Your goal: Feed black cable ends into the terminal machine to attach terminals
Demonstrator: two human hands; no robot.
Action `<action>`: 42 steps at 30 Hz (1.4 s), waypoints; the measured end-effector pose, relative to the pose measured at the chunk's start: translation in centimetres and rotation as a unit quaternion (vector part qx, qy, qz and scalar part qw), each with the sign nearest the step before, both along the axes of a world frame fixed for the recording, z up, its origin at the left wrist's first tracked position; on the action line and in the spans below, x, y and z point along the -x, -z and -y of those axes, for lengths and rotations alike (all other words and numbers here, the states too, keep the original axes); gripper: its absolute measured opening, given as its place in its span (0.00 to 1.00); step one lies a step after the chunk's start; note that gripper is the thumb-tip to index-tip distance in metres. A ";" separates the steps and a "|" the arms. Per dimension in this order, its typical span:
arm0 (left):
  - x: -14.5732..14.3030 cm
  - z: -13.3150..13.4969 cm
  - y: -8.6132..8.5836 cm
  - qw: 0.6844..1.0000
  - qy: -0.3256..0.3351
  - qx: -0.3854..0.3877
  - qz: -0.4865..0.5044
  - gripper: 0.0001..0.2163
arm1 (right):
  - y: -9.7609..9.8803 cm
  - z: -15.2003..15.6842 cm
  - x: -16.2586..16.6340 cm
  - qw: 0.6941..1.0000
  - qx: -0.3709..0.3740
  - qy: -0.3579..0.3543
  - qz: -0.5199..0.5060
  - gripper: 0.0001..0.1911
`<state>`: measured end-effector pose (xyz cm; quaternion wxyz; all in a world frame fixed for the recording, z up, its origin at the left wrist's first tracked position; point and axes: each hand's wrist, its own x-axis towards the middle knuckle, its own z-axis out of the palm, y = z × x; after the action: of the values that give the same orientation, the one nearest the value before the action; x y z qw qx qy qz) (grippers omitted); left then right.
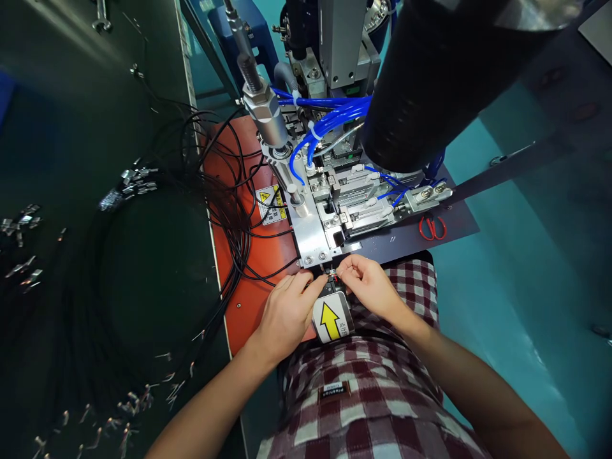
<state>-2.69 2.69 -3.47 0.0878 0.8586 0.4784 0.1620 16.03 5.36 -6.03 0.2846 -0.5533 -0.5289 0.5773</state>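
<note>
Just in front of the machine's metal plate (313, 239), both my hands meet over a small dark fixture (329, 287). Between the fingertips show tiny wire ends (333, 275), with red and white bits. My left hand (289, 312) is closed in a pinch at their left side, where a black cable (258, 275) runs in toward the fingers. From the right, my right hand (370, 287) pinches the wire ends with thumb and index finger. The fingers hide most of the wires. Below them is a plate with a yellow arrow (329, 319).
Looped black cables (234, 236) spread over the orange board (248, 312) and the dark table (143, 274), many with shiny ends. Red-handled scissors (433, 227) lie right of the machine. A large black cylinder (421, 83) hangs overhead. A wrench (101, 19) lies at the far left.
</note>
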 end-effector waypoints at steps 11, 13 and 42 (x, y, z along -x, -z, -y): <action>0.0 0.0 0.1 1.000 -0.004 0.019 0.002 0.15 | 0.0 0.0 -0.1 0.998 0.030 0.008 -0.062 0.07; 0.0 0.0 0.0 1.000 -0.004 0.022 0.004 0.15 | 0.1 0.0 -0.1 0.997 0.035 0.008 -0.068 0.07; -0.1 -0.1 -0.2 0.999 -0.011 0.010 -0.028 0.14 | -0.7 0.5 0.4 0.982 -0.155 -0.003 0.108 0.07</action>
<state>-2.62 2.76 -3.29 0.0816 0.8564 0.4919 0.1341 15.62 4.84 -5.34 0.3062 -0.5599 -0.6412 0.4262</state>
